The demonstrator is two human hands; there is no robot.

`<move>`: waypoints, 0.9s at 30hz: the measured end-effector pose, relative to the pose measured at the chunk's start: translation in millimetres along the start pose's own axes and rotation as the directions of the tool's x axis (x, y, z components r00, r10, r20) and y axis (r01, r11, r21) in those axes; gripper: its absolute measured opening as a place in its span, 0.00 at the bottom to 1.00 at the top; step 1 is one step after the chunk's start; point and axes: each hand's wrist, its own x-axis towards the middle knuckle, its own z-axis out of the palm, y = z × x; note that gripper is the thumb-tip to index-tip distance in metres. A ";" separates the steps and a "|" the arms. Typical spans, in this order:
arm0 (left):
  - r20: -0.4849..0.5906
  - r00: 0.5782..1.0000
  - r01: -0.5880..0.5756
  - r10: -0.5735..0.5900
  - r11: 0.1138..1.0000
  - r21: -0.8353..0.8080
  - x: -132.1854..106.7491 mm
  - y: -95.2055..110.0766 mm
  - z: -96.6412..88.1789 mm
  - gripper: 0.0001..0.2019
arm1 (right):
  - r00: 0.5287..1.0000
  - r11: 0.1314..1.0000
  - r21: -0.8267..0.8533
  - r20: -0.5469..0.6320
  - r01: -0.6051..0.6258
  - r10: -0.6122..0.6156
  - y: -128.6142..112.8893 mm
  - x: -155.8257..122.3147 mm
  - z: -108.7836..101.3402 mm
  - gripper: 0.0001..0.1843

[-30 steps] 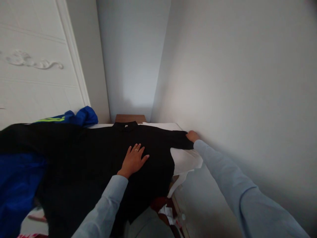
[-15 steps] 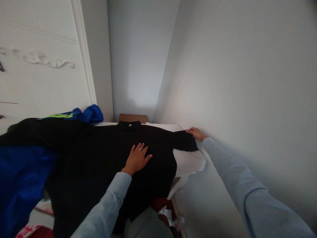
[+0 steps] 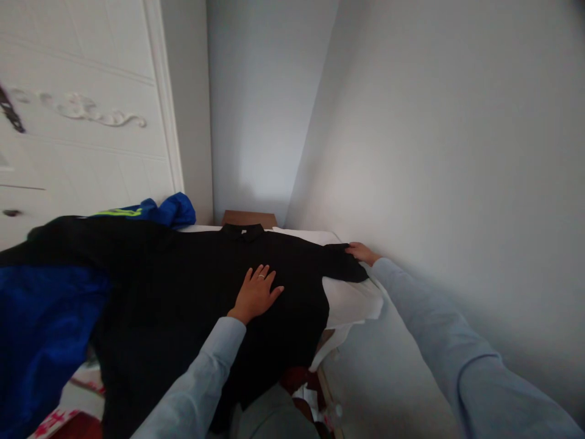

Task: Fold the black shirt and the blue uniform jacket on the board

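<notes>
A black collared shirt point(image 3: 192, 292) lies spread out, its collar at the far side. My left hand point(image 3: 256, 294) rests flat on its chest with the fingers apart, a ring on one of them. At the right, my right hand point(image 3: 363, 252) pinches the end of the shirt's short sleeve point(image 3: 342, 262), which is bunched near the fingers. White cloth point(image 3: 351, 302) shows beneath the sleeve. Blue cloth point(image 3: 46, 329) lies at the left, partly covered by the shirt.
A white cabinet point(image 3: 91, 61) with scroll trim stands at the back left. The grey wall point(image 3: 434, 152) runs close along the right side. Behind the collar is a brown box-like object point(image 3: 249, 218). Another blue garment point(image 3: 178, 210) with yellow-green marks lies by the cabinet.
My right hand has drawn the sleeve end slightly inward, and the sleeve's edge is now more folded. My left hand stays flat on the shirt. The view has shifted slightly left.
</notes>
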 end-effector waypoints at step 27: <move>-0.045 0.999 -0.013 0.013 1.000 -0.016 0.6 -3.4 6.9 0.30 | 0.917 0.964 -0.173 0.378 0.200 -0.123 -223.0 -43.8 92.2 0.07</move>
